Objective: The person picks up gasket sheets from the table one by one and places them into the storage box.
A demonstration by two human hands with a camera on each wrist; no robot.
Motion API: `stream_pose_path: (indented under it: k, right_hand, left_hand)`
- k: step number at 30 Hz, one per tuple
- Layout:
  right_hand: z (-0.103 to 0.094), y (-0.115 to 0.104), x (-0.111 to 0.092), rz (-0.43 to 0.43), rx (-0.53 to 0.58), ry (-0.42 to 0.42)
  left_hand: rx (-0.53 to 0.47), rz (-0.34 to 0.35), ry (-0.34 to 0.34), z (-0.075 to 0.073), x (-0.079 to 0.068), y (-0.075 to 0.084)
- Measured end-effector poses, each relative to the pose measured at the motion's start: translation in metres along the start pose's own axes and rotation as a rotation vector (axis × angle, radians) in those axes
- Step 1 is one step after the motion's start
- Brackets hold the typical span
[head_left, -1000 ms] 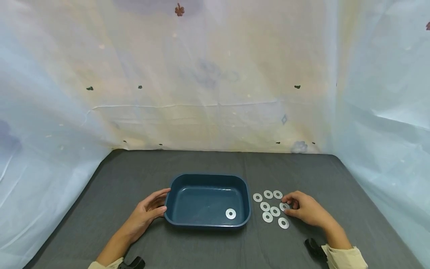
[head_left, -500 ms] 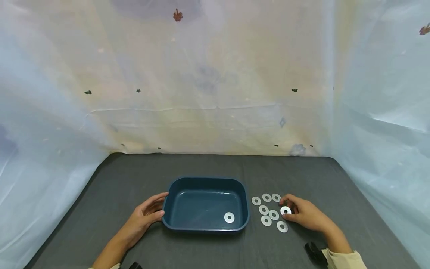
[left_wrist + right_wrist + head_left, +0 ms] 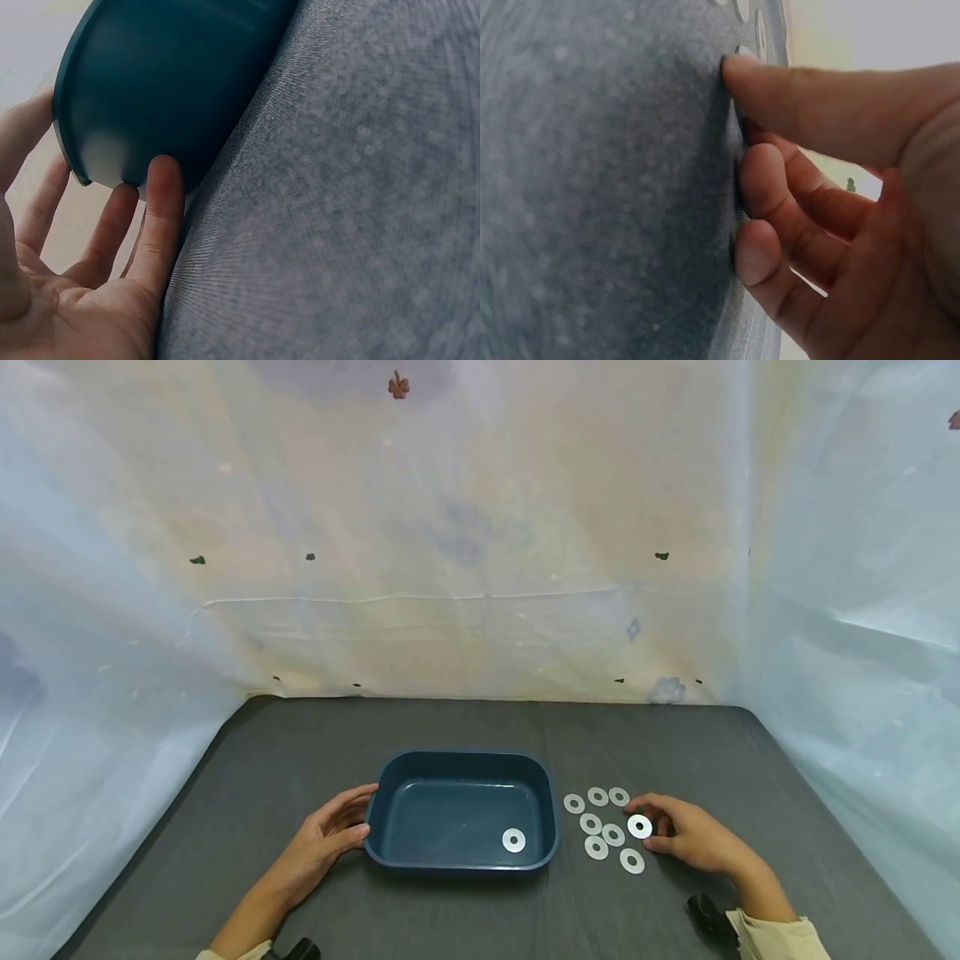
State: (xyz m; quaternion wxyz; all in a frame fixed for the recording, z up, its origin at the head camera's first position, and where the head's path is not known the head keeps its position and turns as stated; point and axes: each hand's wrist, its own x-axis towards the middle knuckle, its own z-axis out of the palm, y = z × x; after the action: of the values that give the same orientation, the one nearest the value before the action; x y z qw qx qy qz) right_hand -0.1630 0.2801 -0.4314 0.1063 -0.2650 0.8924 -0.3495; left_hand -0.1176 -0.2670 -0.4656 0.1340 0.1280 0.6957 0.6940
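- White, flat, ring-shaped washer [image 3: 632, 827] at the tips of my right hand [image 3: 693, 831]: it is to the right of the deep blue, rectangular, hard-looking tray [image 3: 457, 862], beside seven loose white washers [image 3: 606, 835] spread on the grey, cloth-covered counter [image 3: 420, 914]. Whether it is fully clear of the cloth I cannot tell.
- I judge it light and stiff, metal or hard plastic; I cannot say which. It should not bend or break easily, but a smooth, thin disc could well slip or twist.
- Its outer edge seems the best place to take hold, thumb on the near side and index on the far side, leaving the centre hole uncovered.
- My right fingers do just that: thumb and index pinch the rim, the index on the far-left side, while the remaining fingers curl beneath my palm. My wrist is low, the forearm coming in from the near right.
- My left hand [image 3: 318, 847] rests at the tray's left end, fingers spread and fairly straight, thumb on the nearer part of the wall, others farther along; the touch looks light, a steadying one, I think.
- One more white washer [image 3: 506, 841] lies flat inside the tray, near its right end.
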Motion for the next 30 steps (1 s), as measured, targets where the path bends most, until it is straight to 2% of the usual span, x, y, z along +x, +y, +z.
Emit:
stream_pose_path:
  k: [7,14,20,30]
  right_hand:
    - [0.0002,-0.0023,-0.0007,0.038,-0.057,0.015]
    - [-0.0001,-0.0039,-0.0007,0.112,-0.049,0.020]
    - [-0.0005,-0.0035,-0.0007,0.106,-0.039,0.009]
    - [-0.0010,-0.0031,-0.0003,0.115,-0.064,0.019]
  left_hand:
    - [-0.001,-0.014,0.007,0.0001,0.0000,0.0004]
    - [0.012,-0.005,0.006,0.0001,-0.0002,0.0001]
    - [0.017,0.004,0.000,-0.0006,-0.0013,-0.0004]
    - [0.033,-0.024,0.012,-0.0008,-0.0011,-0.0001]
